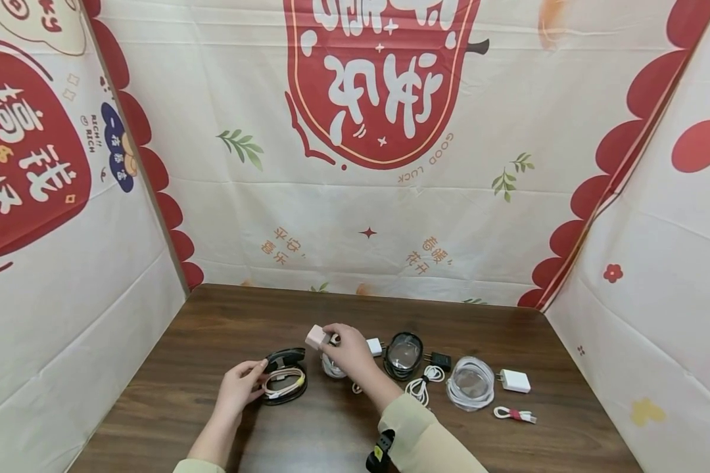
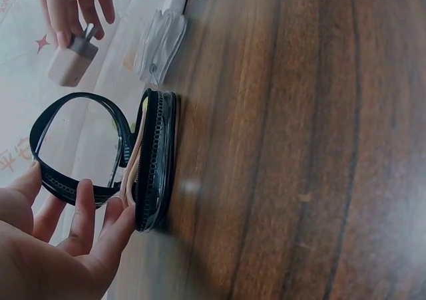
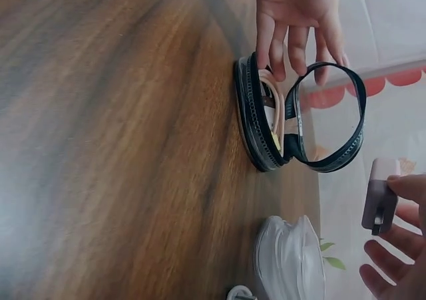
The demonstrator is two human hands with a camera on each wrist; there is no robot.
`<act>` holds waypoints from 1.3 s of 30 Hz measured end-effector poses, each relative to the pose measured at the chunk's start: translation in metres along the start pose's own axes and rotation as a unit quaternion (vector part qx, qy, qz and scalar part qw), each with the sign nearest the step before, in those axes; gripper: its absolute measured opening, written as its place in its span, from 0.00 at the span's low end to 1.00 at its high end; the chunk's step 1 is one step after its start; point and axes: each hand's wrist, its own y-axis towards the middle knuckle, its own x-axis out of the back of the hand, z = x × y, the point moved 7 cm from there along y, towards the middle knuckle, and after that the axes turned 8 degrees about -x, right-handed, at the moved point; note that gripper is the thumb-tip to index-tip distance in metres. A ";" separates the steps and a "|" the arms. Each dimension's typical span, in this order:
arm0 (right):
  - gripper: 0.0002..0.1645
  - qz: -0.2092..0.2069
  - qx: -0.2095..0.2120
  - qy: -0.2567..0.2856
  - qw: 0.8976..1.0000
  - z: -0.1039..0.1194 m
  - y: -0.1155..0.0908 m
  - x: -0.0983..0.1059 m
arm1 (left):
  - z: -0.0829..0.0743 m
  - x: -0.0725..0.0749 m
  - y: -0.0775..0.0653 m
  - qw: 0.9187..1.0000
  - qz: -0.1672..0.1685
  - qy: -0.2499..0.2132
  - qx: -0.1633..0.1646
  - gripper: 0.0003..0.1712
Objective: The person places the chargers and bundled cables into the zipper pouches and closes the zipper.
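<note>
At the left of the table in the head view is a small round clear zip case with black edging [image 1: 294, 394], its lid standing up. A coiled pinkish cable with a yellow spot [image 1: 284, 387] lies inside it. My left hand [image 1: 236, 387] pinches the raised lid [image 2: 56, 183] between thumb and fingers, other fingertips right at the lower half. To the right of the case, my right hand [image 1: 350, 348] grips a pink and grey charger plug [image 1: 315, 337] in the air. Its metal prongs [image 3: 378, 221] show in the right wrist view.
Rightward stand a clear round case [image 1: 333, 368] partly behind my right hand, a white charger [image 1: 374, 347], a black-edged case [image 1: 403, 356], a black charger [image 1: 440, 360], a white cable [image 1: 425, 384], another clear case [image 1: 471, 383], a white charger [image 1: 515, 381] and a red-banded cable [image 1: 513, 414].
</note>
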 end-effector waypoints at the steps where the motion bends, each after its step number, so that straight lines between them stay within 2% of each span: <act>1: 0.20 0.005 0.000 0.007 1.000 -0.001 -0.003 0.001 | 0.000 -0.001 0.000 1.000 0.001 -0.001 0.000 0.19; 4: 0.20 0.021 0.006 0.029 0.999 -0.003 -0.011 0.003 | -0.001 -0.002 -0.002 1.000 0.002 0.002 0.003 0.20; 8: 0.20 0.034 0.041 0.044 0.998 -0.001 -0.021 0.007 | -0.001 -0.002 -0.006 1.000 0.000 0.007 0.008 0.21; 16: 0.20 0.054 0.081 0.045 0.994 -0.002 -0.037 0.003 | -0.002 -0.005 -0.010 1.000 0.012 0.001 0.007 0.22; 25: 0.19 0.091 0.138 0.032 0.986 0.006 -0.052 -0.014 | -0.001 -0.011 -0.015 1.000 0.020 -0.003 0.012 0.18; 33: 0.18 0.103 0.147 0.033 0.983 0.012 -0.056 -0.033 | -0.001 -0.015 -0.019 1.000 0.020 -0.003 0.012 0.19; 39: 0.18 0.091 0.157 -0.007 0.983 0.016 -0.056 -0.048 | -0.001 -0.017 -0.021 1.000 0.027 0.000 0.012 0.19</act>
